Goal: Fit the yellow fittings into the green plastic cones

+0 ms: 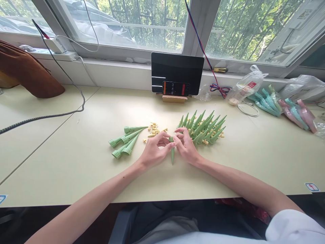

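Between both hands is a green plastic cone-shaped spike (pixel 172 156), its point toward me and its wide end up between the fingers. My left hand (pixel 156 149) is closed on the spike from the left. My right hand (pixel 186 145) pinches at its wide end; whether a small part is in those fingertips is hidden. Left of the hands lie several loose green spikes (pixel 129 137) with hollow ends. Small yellow plastic pegs (pixel 153 128) are heaped just beyond my left hand. Right of my right hand is a dense pile of green spikes with yellow pegs (pixel 205 127).
A black tablet (pixel 177 69) and a phone showing a timer (pixel 175 88) lean on a cardboard stand (pixel 175 99) at the back. Plastic bags (pixel 247 84) and pink and blue parts (pixel 297 112) lie at right. A dark cable (pixel 50 115) crosses the left.
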Available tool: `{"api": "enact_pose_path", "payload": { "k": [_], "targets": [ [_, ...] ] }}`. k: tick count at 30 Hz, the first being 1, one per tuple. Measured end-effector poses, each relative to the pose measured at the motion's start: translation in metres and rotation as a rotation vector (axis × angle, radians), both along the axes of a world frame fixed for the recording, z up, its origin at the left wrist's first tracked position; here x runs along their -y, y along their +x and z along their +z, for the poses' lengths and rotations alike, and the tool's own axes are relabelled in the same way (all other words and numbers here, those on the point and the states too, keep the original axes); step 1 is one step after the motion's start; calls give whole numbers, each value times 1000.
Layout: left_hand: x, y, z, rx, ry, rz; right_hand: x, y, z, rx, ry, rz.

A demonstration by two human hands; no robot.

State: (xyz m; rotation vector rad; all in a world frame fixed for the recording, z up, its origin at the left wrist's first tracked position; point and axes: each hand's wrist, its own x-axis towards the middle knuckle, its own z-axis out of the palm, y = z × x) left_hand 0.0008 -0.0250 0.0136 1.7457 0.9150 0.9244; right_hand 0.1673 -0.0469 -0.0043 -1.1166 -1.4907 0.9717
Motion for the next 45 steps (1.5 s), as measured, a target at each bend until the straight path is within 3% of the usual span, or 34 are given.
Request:
{"api": "enact_pose_path", "payload": {
  "k": [21, 35, 45],
  "targets": [
    [3, 0, -2, 104, -57, 56, 1, 1, 1, 194, 92, 42],
    [6, -3, -8, 45, 459, 139, 8, 2, 2, 201, 80, 112],
    [5, -2, -14, 110, 700, 100, 8, 4, -1, 109, 128, 252]
  ]
}}
